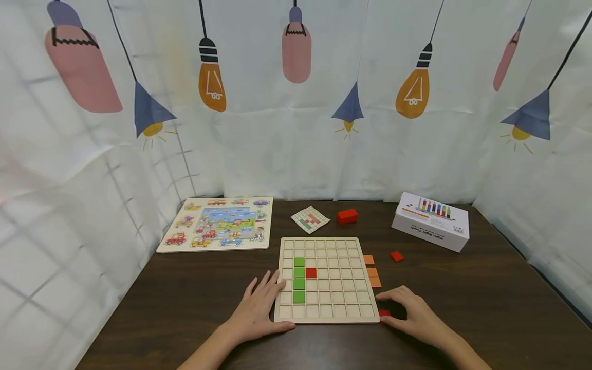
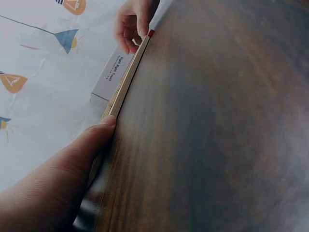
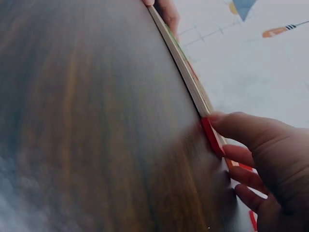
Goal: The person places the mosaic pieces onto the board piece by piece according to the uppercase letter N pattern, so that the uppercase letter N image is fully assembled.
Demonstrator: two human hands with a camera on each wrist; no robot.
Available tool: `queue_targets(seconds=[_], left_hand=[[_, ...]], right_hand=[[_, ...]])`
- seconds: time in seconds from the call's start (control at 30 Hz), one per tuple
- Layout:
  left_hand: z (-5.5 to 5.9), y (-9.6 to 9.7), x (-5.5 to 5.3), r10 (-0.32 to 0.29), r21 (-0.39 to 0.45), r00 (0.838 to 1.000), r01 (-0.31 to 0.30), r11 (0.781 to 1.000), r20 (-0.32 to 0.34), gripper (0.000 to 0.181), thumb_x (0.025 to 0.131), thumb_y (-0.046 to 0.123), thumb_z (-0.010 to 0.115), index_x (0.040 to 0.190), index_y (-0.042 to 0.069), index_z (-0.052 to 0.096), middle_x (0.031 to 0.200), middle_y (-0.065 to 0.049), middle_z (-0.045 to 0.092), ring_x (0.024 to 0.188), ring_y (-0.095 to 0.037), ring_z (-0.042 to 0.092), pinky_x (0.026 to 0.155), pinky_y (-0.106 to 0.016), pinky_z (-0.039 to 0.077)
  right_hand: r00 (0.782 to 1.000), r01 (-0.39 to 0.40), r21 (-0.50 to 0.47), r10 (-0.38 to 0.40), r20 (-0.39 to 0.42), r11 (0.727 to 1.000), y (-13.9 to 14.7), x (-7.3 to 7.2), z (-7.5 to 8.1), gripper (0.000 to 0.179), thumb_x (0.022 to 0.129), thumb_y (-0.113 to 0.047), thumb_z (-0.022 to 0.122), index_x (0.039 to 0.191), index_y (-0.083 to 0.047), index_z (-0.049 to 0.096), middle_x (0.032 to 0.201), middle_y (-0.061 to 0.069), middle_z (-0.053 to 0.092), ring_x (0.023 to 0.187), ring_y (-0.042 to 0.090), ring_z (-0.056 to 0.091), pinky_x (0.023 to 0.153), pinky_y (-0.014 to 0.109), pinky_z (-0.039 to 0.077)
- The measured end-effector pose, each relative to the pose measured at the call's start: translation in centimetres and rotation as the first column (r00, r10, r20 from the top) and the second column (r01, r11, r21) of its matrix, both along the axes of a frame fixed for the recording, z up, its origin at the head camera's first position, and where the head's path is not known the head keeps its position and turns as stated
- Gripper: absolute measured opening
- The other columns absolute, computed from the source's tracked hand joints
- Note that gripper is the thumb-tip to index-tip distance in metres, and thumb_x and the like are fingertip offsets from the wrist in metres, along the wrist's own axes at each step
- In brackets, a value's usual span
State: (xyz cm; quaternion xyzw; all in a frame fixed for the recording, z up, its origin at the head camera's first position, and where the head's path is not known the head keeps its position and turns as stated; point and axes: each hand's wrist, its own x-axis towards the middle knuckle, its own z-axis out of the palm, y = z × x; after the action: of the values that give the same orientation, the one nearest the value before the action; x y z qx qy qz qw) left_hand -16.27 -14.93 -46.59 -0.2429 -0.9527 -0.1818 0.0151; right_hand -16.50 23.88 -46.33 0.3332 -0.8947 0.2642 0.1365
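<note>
A wooden grid board (image 1: 339, 297) lies flat on the table, with several green tiles (image 1: 299, 283) in one column and a red tile (image 1: 311, 273) beside them. My left hand (image 1: 261, 311) rests at the board's left side, fingers spread; its thumb touches the front edge, also seen in the left wrist view. At the board's front right corner, my right hand (image 1: 411, 316) has its thumb and index finger at opposite ends of another red tile (image 3: 211, 137), pinching it beside the board. The right hand's other fingers are loosely bent.
Orange tiles (image 1: 373, 277) lie along the board's right edge, near a loose red tile (image 1: 396, 256). Behind the board are a pattern card (image 1: 310, 219) and a stack of red tiles (image 1: 347, 216). A picture puzzle (image 1: 222, 224) lies back left, a white box (image 1: 431, 221) back right.
</note>
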Motion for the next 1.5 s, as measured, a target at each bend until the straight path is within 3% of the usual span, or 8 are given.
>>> queue_targets(seconds=[0.3,0.6,1.13,1.5], left_hand=[[-0.3,0.1,0.1,0.012,0.008,1.000,-0.012,1.000,0.017,0.096,0.070,0.079,0.046,0.139,0.014,0.038,0.151,-0.010,0.019,0.137,-0.030,0.015,0.102,-0.057,0.010],[-0.3,0.2,0.1,0.014,0.009,1.000,-0.014,1.000,0.006,0.096,0.070,0.079,0.046,0.139,0.014,0.038,0.150,-0.010,0.019,0.137,-0.031,0.015,0.102,-0.057,0.010],[-0.5,0.2,0.1,0.009,0.016,1.000,-0.009,1.000,-0.029,0.094,0.070,0.078,0.047,0.138,0.013,0.040,0.150,-0.011,0.021,0.136,-0.032,0.018,0.101,-0.058,0.012],[-0.2,0.0,0.0,0.010,0.003,1.000,-0.010,1.000,-0.006,0.094,0.070,0.078,0.047,0.138,0.013,0.039,0.150,-0.010,0.020,0.137,-0.031,0.016,0.103,-0.057,0.011]], right_hand=[[0.992,-0.078,-0.017,0.079,0.097,0.997,0.5,0.1,0.0,0.034,0.080,-0.034,0.069,0.112,-0.024,0.061,0.105,-0.016,0.057,0.096,0.005,0.050,0.078,0.027,0.046],[0.985,-0.149,-0.057,0.153,0.082,0.987,0.8,-0.2,-0.1,0.029,0.080,-0.025,0.071,0.108,-0.024,0.063,0.103,-0.015,0.057,0.093,0.005,0.051,0.077,0.023,0.046],[0.986,-0.152,-0.111,0.144,-0.082,0.982,1.1,-0.8,-0.9,0.029,0.073,-0.011,0.077,0.098,-0.022,0.067,0.095,-0.014,0.058,0.086,0.005,0.051,0.073,0.014,0.041],[0.979,-0.150,-0.122,0.130,-0.159,0.981,0.2,-1.2,-0.4,0.031,0.069,-0.006,0.079,0.092,-0.023,0.068,0.094,-0.013,0.058,0.085,0.005,0.049,0.071,0.013,0.040]])
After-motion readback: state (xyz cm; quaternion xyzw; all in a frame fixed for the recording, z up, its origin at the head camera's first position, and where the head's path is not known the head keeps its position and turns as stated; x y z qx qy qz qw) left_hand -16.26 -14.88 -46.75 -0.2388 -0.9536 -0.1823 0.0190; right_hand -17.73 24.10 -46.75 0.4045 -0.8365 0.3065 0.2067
